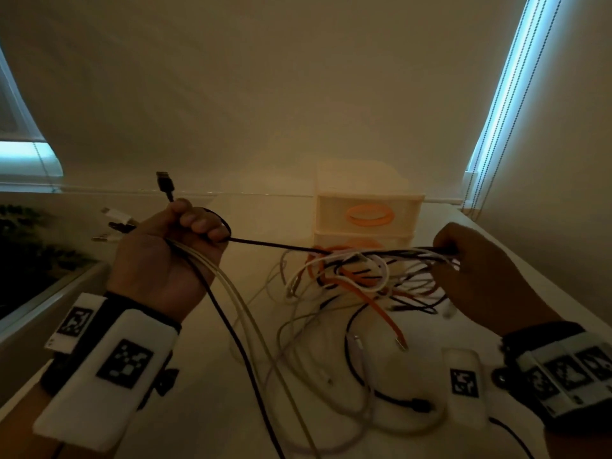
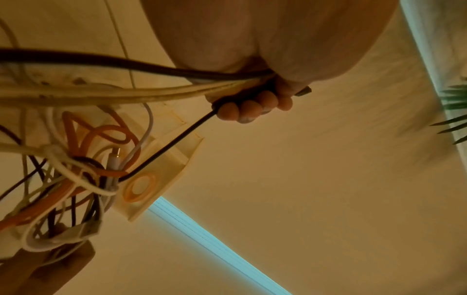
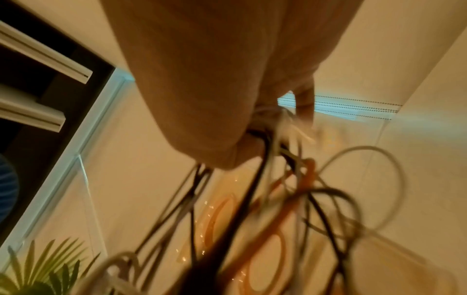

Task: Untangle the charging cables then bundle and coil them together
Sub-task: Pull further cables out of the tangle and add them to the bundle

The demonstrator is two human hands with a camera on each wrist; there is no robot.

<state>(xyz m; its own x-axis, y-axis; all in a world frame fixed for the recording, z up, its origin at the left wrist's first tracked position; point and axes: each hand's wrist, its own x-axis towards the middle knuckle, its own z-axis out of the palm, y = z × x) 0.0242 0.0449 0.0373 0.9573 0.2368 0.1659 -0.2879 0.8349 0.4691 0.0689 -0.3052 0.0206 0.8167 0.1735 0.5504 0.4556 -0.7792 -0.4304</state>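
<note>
Head view: untangling is partly done.
Left hand (image 1: pixel 172 250) grips a black cable (image 1: pixel 265 244) and freed pale cables (image 1: pixel 231 293); right hand (image 1: pixel 477 270), at 3 o'clock, clutches the knot (image 1: pixel 351 270) above the table (image 1: pixel 205 376). Coiling remains.

The tangle of cables (image 1: pixel 357 276) hung above the middle of the table (image 1: pixel 530 279), between the left hand (image 1: pixel 172 250) and the right hand (image 1: pixel 477 270). Loose ends lay on the table under it. Behind the tangle, at the back edge, stood a drawer box (image 1: pixel 367 207). A small marked block (image 1: pixel 465 389) lay near the front right, below the right hand.
</note>
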